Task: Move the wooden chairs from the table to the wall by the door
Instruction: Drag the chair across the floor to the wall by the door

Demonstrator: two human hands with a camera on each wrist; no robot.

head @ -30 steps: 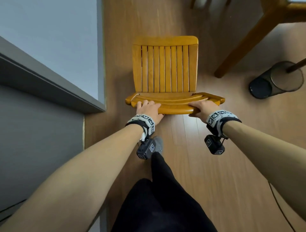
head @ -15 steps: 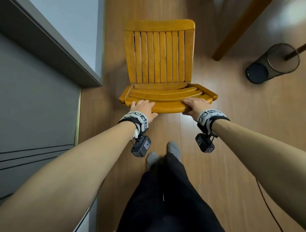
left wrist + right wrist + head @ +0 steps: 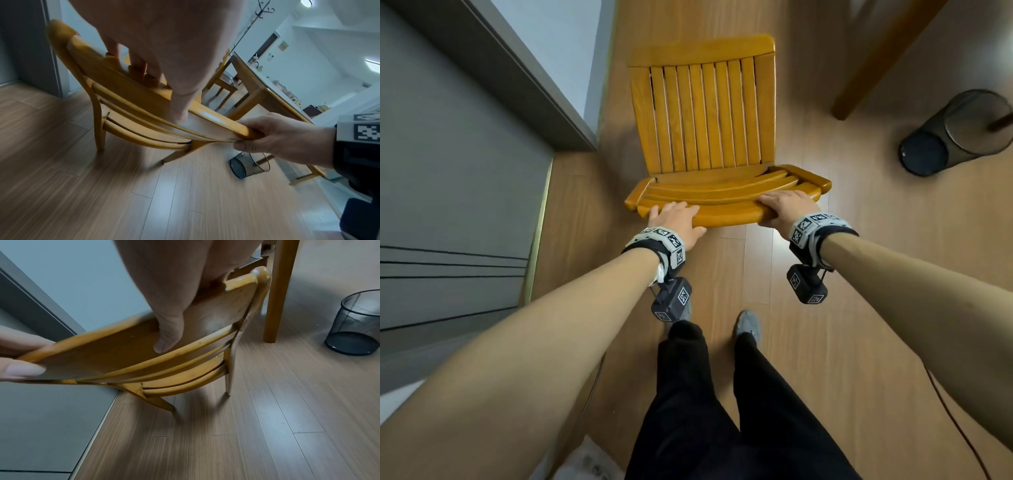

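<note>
Honey-coloured, glossy wood makes up the chair [image 3: 709, 130], which stands on the plank floor [image 3: 825, 342] directly ahead of the person, its back turned toward them and its slatted seat stretching away. Its curved top rail [image 3: 726, 214] sits right under both hands. Below that rail, the wrist views show two more bowed rails and slim, slightly splayed legs meeting the floor.

On the left end of the rail, the left hand [image 3: 676, 221] grips from above, fingers curled over the far side and thumb pressed on the near face. Toward the other end, the right hand [image 3: 786, 207] holds the same rail likewise, fingers wrapped over the top, thumb flat on the wood.

To the chair's left stands a grey door frame [image 3: 517, 78] and pale wall. To its right rises a thick wooden bench leg [image 3: 876, 61], and beyond that stands a round, black wire-mesh wastebasket [image 3: 959, 133], well apart from the chair.
</note>
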